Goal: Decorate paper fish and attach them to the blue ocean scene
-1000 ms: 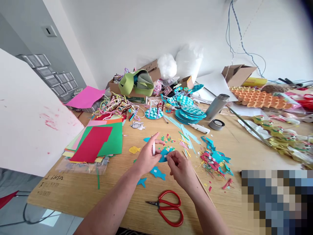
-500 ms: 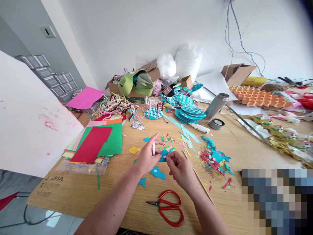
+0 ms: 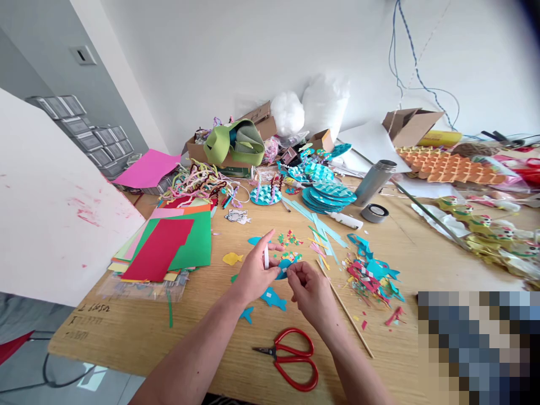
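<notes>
Item: blue paper fish (image 3: 282,270), flat card cutout, being held just above the table (image 3: 126,332) at centre, between both hands.

- The left hand (image 3: 253,274) is gripping the fish at its 9 o'clock edge and is also holding an upright white strip (image 3: 265,257) between its fingers.
- The right hand (image 3: 311,292) is closing thumb and forefinger on a small white bit (image 3: 288,271) at the fish's 3 o'clock edge. The two hands are nearly touching.

Surroundings, working outward:

- A second blue fish (image 3: 273,298) is lying flat at 6 o'clock, and a yellow fish (image 3: 232,259) at 9 o'clock.
- Red-handled scissors (image 3: 292,360) are resting further out at 6 o'clock, blades shut.
- A thin wooden stick (image 3: 345,310) is lying slantwise at 4 o'clock.
- A heap of paper scraps (image 3: 371,277), blue and red, is sitting at 3 o'clock.
- Coloured paper sheets (image 3: 169,246) are lying stacked at 9 o'clock, red over green.
- Scaled blue discs (image 3: 329,197) are lying stacked at 1 o'clock, beside a metal flask (image 3: 373,183) on its side.

Containers:

- A cardboard box (image 3: 198,151) at 12 o'clock is holding green folded fabric (image 3: 234,143).
- An open carton (image 3: 411,125) is standing at 2 o'clock; its contents cannot be told.
</notes>
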The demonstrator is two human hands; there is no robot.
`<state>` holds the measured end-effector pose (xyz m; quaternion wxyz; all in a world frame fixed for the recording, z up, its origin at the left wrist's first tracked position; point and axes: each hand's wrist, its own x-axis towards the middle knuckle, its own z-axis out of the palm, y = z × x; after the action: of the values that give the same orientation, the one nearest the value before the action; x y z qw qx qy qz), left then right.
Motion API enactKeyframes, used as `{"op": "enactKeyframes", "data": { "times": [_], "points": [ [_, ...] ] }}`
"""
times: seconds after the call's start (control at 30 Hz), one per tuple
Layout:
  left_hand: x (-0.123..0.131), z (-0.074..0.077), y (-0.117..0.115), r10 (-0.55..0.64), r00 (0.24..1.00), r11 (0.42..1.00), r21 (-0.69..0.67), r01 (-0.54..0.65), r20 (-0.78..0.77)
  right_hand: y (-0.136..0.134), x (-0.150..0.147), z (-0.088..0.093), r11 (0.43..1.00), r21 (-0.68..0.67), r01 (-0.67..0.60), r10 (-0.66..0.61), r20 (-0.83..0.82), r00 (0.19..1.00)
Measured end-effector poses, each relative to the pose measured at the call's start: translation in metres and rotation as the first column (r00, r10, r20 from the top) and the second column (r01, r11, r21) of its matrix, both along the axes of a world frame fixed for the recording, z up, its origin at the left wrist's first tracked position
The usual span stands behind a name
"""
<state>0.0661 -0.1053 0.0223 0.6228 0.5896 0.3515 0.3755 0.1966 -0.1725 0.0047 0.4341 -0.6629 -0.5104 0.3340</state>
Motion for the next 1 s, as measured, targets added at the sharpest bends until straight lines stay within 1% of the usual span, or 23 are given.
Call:
{"op": "enactKeyframes", "data": {
  "times": [0.17,0.3,0.47,0.67,0.83,0.93,1.0],
  "points": [
    [0.002,0.002,-0.001,0.017,1.0,0.999,-0.036,-0.016,0.012,0.0,-0.002,0.0,1.0,-0.005,0.009,-0.01,-0.038,0.999],
    [0.004,-0.001,-0.001,0.036,0.999,0.999,-0.038,-0.035,0.015,0.0,-0.004,0.0,1.0,-0.013,0.019,-0.02,-0.053,0.998],
    [0.005,-0.006,0.0,0.076,0.996,0.997,0.034,-0.074,-0.046,0.0,-0.006,0.001,0.999,-0.022,0.039,-0.04,-0.055,0.998],
    [0.006,-0.006,-0.002,0.125,0.987,0.987,0.111,-0.113,-0.104,0.0,-0.002,0.001,0.999,-0.006,0.044,-0.044,0.006,0.999],
    [0.007,-0.008,-0.003,0.111,0.987,0.987,0.128,-0.096,-0.113,-0.002,-0.001,0.001,0.993,0.056,0.106,-0.109,0.052,0.993],
    [0.006,-0.007,-0.002,0.133,0.985,0.984,0.131,-0.118,-0.11,-0.002,0.001,0.001,0.972,0.131,0.194,-0.209,0.107,0.972],
    [0.005,-0.006,-0.001,0.146,0.984,0.984,0.118,-0.134,-0.1,-0.001,0.005,0.0,0.953,0.179,0.244,-0.264,0.102,0.959]
  ]
}}
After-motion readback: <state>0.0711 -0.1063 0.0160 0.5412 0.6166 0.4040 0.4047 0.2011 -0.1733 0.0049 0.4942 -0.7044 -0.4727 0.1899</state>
